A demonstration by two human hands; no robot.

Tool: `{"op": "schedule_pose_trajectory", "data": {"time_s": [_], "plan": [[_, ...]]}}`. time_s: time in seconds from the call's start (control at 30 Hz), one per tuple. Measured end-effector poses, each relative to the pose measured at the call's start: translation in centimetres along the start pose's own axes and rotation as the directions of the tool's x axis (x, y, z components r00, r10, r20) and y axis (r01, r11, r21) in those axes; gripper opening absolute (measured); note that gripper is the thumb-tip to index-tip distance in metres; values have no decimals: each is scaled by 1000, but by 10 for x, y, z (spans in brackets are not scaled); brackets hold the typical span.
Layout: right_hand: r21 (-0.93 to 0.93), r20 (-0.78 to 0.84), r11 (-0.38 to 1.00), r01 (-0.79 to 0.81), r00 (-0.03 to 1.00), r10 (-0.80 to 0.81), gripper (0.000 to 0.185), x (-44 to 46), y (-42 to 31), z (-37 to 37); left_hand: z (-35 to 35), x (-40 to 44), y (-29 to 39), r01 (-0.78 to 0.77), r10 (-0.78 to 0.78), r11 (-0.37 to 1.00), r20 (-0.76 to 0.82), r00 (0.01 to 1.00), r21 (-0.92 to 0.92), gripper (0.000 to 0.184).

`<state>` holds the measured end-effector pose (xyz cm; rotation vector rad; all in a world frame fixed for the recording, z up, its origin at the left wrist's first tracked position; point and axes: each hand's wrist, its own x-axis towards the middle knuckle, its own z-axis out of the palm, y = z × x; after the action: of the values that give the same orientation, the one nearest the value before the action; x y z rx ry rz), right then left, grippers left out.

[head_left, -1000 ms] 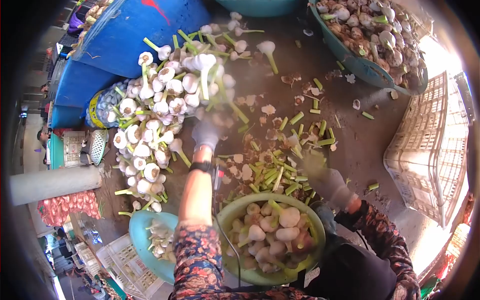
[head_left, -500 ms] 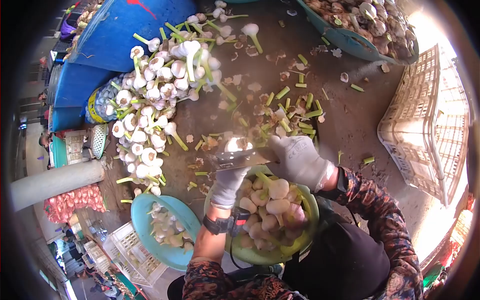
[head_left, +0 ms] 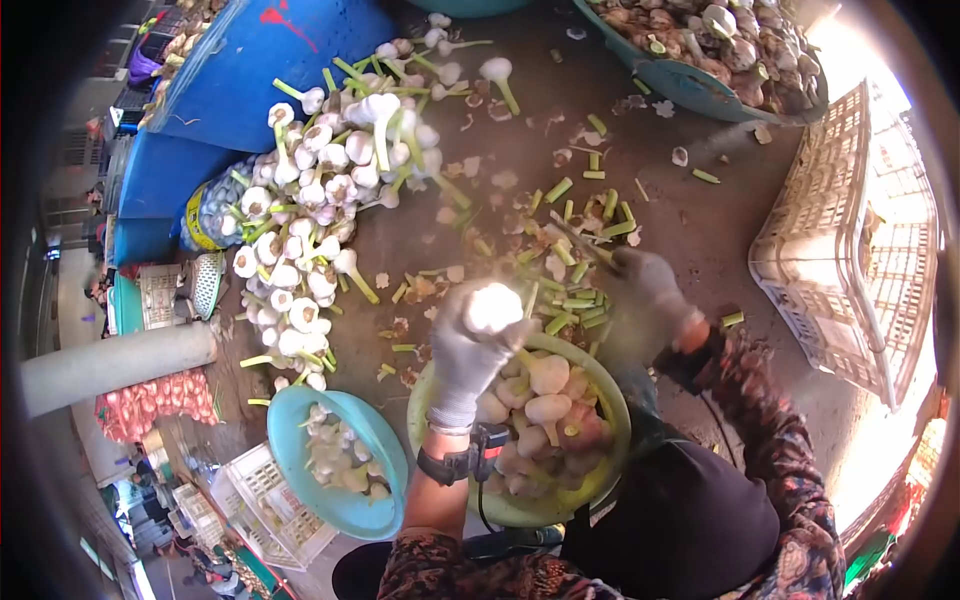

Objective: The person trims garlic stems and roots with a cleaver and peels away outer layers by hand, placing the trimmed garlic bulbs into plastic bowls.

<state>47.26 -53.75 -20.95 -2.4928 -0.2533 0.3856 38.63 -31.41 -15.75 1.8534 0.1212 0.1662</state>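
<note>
My left hand (head_left: 463, 360), in a pale work glove, grips a garlic bulb (head_left: 493, 308) that glares bright white. It is raised above the near rim of a yellow-green basin (head_left: 420, 430), which holds several trimmed bulbs (head_left: 548, 408). To the right, my gloved right hand (head_left: 652, 285) is closed on a knife (head_left: 583, 240), its blade slanting up and left over cut green stems (head_left: 575, 300). Motion blurs this hand. At the left lies a large heap of garlic bulbs with stems (head_left: 335, 160).
A light-blue basin (head_left: 395, 440) with some bulbs stands at lower left. Blue barrels (head_left: 230, 80) rise behind the heap. A teal tub (head_left: 690, 85) full of garlic is at the top right, and a white plastic crate (head_left: 810, 240) stands at right.
The knife was against the bulb at my left hand; my right hand has carried it right and upward, away from the bulb. My left hand has turned, showing the bulb more fully.
</note>
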Motion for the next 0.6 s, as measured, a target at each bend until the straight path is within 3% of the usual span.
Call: {"op": "schedule_pose_trajectory", "data": {"time_s": [0.07,0.13,0.2,0.27,0.3,0.33,0.37,0.4,0.43,0.47,0.5,0.53,0.57,0.6], "plan": [[383,6,924,-8,1000,6,26,-18,-12,7,-1,-2,-5,209,-252,953,-195,948,-218,47],[396,72,917,-50,997,23,23,-16,-16,20,-3,-7,-9,253,-434,757,-173,884,-602,28],[404,126,911,-79,992,30,20,-9,-23,27,-1,-10,-9,235,-567,480,-95,818,-845,22],[614,-7,788,38,999,-42,13,-3,-49,7,3,-9,-14,234,-587,452,-90,804,-861,24],[776,-92,623,105,994,-54,8,-4,-72,-13,4,-9,-23,225,-593,346,-27,805,-911,25],[772,-94,628,102,995,-46,8,-3,-78,-13,6,-7,-29,219,-589,230,43,807,-948,26],[710,-102,675,199,978,-181,12,-4,-81,-15,18,-3,-1,108,-648,235,-73,758,-966,31],[648,-98,699,304,943,-319,16,-5,-85,-16,20,-7,17,106,-650,230,-72,757,-967,31],[170,404,978,125,896,-184,28,8,-63,8,15,-9,31,157,-608,274,-44,793,-949,31],[34,442,988,149,885,-149,38,7,-26,50,5,-10,37,196,-562,327,-24,827,-924,32],[-74,319,981,179,936,-147,37,-5,-10,66,-7,-15,36,293,-465,262,146,873,-919,33],[-22,331,987,160,933,-144,36,-5,4,64,-18,-25,35,435,-467,525,179,866,-732,40],[45,353,992,118,927,-127,35,-13,12,64,-36,-16,27,372,-164,798,423,891,-474,44],[60,372,991,123,918,-137,35,-19,15,63,-57,-6,16,137,57,966,699,713,-219,48]]}}
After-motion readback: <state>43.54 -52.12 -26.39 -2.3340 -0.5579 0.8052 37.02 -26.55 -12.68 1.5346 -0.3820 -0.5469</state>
